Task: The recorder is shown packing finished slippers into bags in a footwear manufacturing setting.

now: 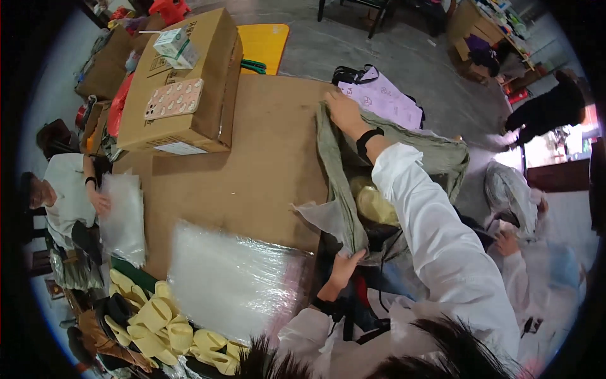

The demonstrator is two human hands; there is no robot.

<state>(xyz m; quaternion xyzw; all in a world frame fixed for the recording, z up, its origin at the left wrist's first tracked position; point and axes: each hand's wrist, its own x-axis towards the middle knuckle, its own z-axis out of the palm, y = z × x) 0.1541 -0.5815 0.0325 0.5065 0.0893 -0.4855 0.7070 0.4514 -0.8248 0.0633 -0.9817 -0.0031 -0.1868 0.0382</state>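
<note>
A grey-green woven sack (pixel 338 177) hangs at the right edge of the brown table, its mouth spread wide. My right hand (pixel 346 112) is closed on the far corner of its rim. Nearer to me, my left hand (pixel 343 270) pinches the near part of the same rim. Down inside the sack lies something pale yellow in clear wrapping (pixel 377 203); its kind is hard to make out. A piece of clear plastic film (pixel 320 218) sticks out over the rim onto the table.
On the brown table (pixel 271 139) lie stacked clear plastic bags (pixel 230 271) and a large carton (pixel 218 69) bearing a patterned phone case and a small drink carton. Yellow slippers (pixel 154 325) are heaped at the near left. Co-workers sit left and right. A pink bag (pixel 385 98) stands beyond the sack.
</note>
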